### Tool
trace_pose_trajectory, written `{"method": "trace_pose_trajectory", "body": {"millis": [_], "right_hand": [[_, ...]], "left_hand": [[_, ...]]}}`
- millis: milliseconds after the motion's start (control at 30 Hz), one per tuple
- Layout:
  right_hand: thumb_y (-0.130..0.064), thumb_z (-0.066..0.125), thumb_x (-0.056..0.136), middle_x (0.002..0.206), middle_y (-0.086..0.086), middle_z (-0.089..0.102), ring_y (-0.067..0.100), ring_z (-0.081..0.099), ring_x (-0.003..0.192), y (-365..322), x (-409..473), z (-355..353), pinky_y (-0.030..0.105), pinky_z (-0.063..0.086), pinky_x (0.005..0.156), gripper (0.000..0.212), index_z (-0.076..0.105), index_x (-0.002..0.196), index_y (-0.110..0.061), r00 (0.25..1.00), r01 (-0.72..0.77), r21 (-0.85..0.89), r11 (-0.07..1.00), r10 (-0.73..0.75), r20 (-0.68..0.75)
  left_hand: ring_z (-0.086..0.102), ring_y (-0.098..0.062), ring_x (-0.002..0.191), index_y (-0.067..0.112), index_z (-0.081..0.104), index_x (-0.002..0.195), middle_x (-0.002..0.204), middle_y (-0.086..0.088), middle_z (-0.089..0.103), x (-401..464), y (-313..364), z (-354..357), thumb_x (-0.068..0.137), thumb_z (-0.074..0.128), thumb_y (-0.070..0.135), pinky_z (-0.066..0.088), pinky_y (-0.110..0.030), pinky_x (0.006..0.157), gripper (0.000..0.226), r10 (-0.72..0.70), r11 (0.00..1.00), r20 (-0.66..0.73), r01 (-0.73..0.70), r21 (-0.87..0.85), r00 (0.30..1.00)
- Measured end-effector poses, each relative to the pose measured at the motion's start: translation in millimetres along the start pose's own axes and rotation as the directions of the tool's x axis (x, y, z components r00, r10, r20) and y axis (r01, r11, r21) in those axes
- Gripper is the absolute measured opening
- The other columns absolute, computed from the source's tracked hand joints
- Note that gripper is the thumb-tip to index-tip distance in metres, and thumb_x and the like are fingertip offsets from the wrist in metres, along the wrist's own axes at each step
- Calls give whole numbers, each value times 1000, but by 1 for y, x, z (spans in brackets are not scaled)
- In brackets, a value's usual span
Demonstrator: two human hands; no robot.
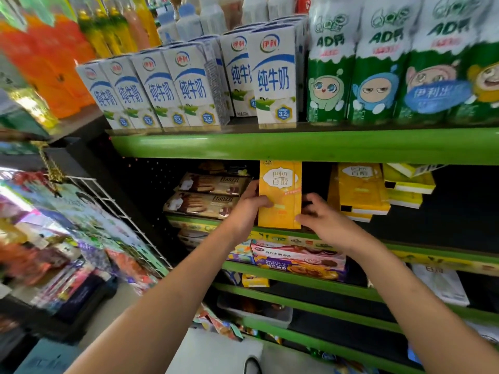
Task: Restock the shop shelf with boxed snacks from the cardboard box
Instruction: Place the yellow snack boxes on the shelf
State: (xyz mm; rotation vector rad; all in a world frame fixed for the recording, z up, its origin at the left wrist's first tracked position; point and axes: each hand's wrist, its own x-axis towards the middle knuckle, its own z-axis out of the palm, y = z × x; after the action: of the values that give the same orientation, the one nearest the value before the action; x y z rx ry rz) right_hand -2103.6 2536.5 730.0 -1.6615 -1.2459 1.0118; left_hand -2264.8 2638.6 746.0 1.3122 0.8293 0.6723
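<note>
A tall yellow snack box [282,190] stands upright on the second green shelf [270,234], its base at the shelf's front edge. My left hand [249,206] grips its left side, thumb across the front. My right hand [321,220] holds its lower right corner with fingers curled behind. More yellow boxes of the same kind [359,190] lean and lie in a loose pile to the right. The cardboard box is out of view.
Brown biscuit packs [208,195] are stacked left of the yellow box. Milk cartons [189,87] and green drink packs [378,71] fill the shelf above. Purple cookie boxes [299,261] lie on the shelf below. A wire rack of snack bags [89,220] juts out at left.
</note>
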Motion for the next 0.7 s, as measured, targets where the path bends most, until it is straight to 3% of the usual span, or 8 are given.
{"method": "trace_pose_trajectory", "body": {"millis": [67,133,300,467,700], "right_hand": [[-28,63,92,105,-12,66,7,63,100,-1,-1,-5,29,44,83,23,50,107,-40,1000,-20,84,996,19,15],[-31,66,83,103,-7,68,10,62,101,-3,-4,-10,28,41,81,25,55,106,-34,999,-29,116,993,26,32],[-33,66,68,93,-6,71,9,65,94,-10,-12,-11,27,41,77,33,58,99,-24,995,-27,103,994,17,94],[-20,65,88,102,-4,71,12,63,102,-10,-12,-9,27,41,84,14,60,100,-25,996,-30,54,998,25,89],[-12,62,89,102,-2,72,12,64,100,-12,-14,-9,24,40,79,14,61,97,-23,998,-24,95,995,18,65]], "left_hand": [[65,-25,103,21,58,116,108,-1,71,0,-1,0,68,61,16,52,-45,89,48,2,1000,8,-1,-11,1000],[64,-24,107,22,60,111,109,1,72,-1,-2,-2,71,61,23,49,-46,94,40,4,1000,29,-4,-19,1000],[70,-15,94,26,64,106,100,7,76,-2,-3,-5,73,57,32,51,-38,82,34,-31,996,75,36,-76,997],[68,-17,96,26,66,106,101,6,76,-3,-4,-7,70,54,25,50,-40,84,38,-2,997,83,8,-77,997],[63,-24,107,33,73,99,108,3,74,0,-9,-10,70,54,25,44,-52,102,35,45,998,101,-39,-56,994]]}}
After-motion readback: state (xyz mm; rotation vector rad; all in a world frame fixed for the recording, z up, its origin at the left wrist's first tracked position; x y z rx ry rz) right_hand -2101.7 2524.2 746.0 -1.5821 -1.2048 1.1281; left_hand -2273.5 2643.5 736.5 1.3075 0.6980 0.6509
